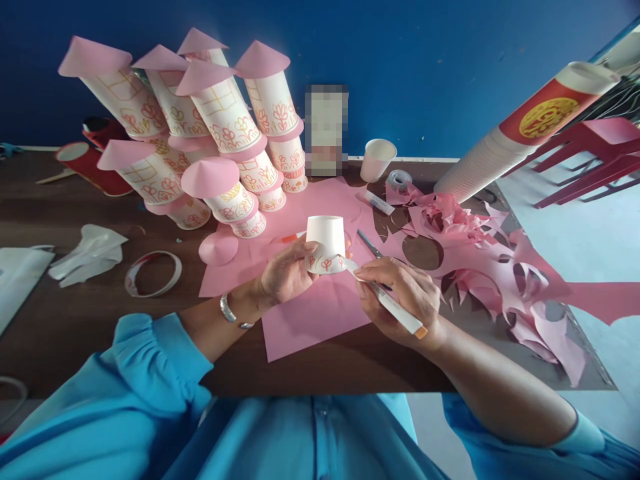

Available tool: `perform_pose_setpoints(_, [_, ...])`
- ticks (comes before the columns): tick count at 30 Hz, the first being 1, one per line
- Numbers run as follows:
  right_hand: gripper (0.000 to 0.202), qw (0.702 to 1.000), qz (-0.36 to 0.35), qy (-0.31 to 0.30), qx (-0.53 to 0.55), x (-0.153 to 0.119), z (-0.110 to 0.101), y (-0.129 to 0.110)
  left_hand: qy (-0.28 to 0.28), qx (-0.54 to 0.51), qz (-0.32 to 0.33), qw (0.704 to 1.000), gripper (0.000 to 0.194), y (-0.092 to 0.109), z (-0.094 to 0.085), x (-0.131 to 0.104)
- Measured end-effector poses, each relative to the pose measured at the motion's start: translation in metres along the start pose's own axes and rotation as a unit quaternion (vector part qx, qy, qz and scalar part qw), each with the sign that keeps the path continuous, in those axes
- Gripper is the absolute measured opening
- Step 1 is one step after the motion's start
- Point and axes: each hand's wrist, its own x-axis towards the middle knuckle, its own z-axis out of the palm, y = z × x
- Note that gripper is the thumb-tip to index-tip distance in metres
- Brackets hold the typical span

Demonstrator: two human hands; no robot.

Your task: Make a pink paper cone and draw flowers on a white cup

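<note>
A white paper cup [325,233] with orange-red flower drawings along its lower edge is held upside down by my left hand [287,270], fingers wrapped round its left side. In my right hand [400,287] is a white marker [397,312] with an orange end, its tip close to the cup's lower right edge. Whether the tip touches the cup I cannot tell. Pink paper sheets [310,333] lie beneath both hands. Just behind my right hand are scissors [369,243], partly hidden. An orange-tipped pen [293,237] lies left of the cup.
Decorated cup towers [225,110] with pink cone roofs stand at the back left. A tall cup stack [480,160] leans at right, near pink paper scraps [465,227]. A loose cup [379,160], a glue tube [377,202] and tape rolls [153,274] are on the table.
</note>
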Motion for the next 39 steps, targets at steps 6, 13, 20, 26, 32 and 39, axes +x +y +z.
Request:
perform_pose_setpoints(6, [0.019,1.0,-0.002,-0.016,-0.001,0.0,-0.002,-0.001,-0.001,-0.005,-0.004,1.0,0.039,0.0,-0.001,0.0])
perform_pose_setpoints(13, [0.017,0.999,-0.01,-0.032,0.012,0.0,-0.004,-0.003,-0.007,-0.021,-0.011,1.0,0.038,0.0,-0.002,-0.001])
perform_pose_setpoints(20, [0.024,0.999,-0.005,-0.039,0.035,-0.001,-0.003,-0.004,-0.002,-0.01,-0.009,1.0,0.039,0.001,-0.001,-0.001])
perform_pose_setpoints(26, [0.018,0.998,-0.004,-0.045,0.036,0.0,-0.004,-0.004,-0.012,-0.012,-0.01,1.0,0.041,0.0,-0.002,0.0])
perform_pose_setpoints(32, [0.015,0.997,0.004,-0.063,0.052,-0.001,-0.003,-0.004,-0.023,0.02,0.008,1.0,0.055,-0.005,-0.007,-0.003])
perform_pose_setpoints(39, [0.019,0.996,-0.032,-0.042,0.073,0.002,-0.007,-0.007,0.011,-0.006,0.006,1.0,0.054,-0.007,-0.009,-0.003])
